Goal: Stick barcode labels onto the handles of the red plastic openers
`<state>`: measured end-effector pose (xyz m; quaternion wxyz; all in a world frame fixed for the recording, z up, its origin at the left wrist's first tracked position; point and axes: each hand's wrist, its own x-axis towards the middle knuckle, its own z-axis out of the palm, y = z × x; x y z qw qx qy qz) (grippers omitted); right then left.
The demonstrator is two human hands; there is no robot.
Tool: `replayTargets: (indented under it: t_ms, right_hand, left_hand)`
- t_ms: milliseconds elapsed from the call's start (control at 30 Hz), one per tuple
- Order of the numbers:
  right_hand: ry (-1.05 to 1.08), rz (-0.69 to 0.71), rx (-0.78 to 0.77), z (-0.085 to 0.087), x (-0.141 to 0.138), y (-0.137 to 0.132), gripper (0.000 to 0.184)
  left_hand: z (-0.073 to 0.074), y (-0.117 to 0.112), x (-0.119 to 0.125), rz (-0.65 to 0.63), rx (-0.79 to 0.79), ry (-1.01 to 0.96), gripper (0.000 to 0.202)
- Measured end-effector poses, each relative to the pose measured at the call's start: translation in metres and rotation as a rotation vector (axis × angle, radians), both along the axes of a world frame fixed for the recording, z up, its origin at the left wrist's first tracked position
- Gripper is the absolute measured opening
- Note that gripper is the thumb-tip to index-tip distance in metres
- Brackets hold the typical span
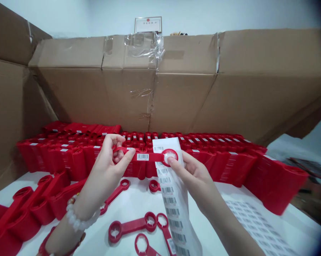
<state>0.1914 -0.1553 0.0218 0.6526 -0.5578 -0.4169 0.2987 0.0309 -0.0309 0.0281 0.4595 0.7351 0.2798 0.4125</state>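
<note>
Between two closed grips a red wrench (pixel 147 156) hangs level: the left hand (pixel 109 163) pinches one ring, and the right hand (pixel 195 174) pinches the other while also trapping a sticker strip (pixel 171 199). A barcode sticker (pixel 142 156) sits on its bar. Labelling looks done, and setting it down calls for bare counter (pixel 133 206) below. Right of the grip, red parts (pixel 278 185) blur.

free: white table (pixel 135 204) centre | blocked: red holders (pixel 230 163) behind, cardboard wall (pixel 182 99)
</note>
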Motion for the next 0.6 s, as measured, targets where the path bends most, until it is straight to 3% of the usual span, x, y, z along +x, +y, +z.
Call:
replayTargets:
  t_ms: [167,300,367,467,533,600]
  right_hand:
    - [0.018,0.119,-0.018,-0.001,0.011,-0.003,0.04]
    - [-0.002,0.274,-0.084,-0.008,0.027,-0.016,0.042]
    - [-0.036,0.297,-0.181,-0.013,0.037,-0.029,0.046]
    - [-0.162,0.291,-0.408,-0.023,0.059,-0.053,0.051]
    - [-0.362,0.25,-0.589,-0.035,0.079,-0.07,0.053]
    - [-0.614,0.11,-0.754,-0.05,0.104,-0.082,0.051]
  left_hand:
    - [0.003,0.005,-0.009,-0.26,0.239,0.227,0.023]
    - [0.003,0.008,-0.022,-0.235,0.049,0.168,0.031]
    - [-0.005,0.009,-0.032,-0.191,-0.049,0.172,0.034]
    - [-0.037,0.007,-0.049,-0.266,-0.223,0.27,0.036]
    - [-0.069,0.001,-0.06,-0.418,-0.322,0.361,0.037]
    - [-0.102,-0.009,-0.069,-0.588,-0.349,0.468,0.034]
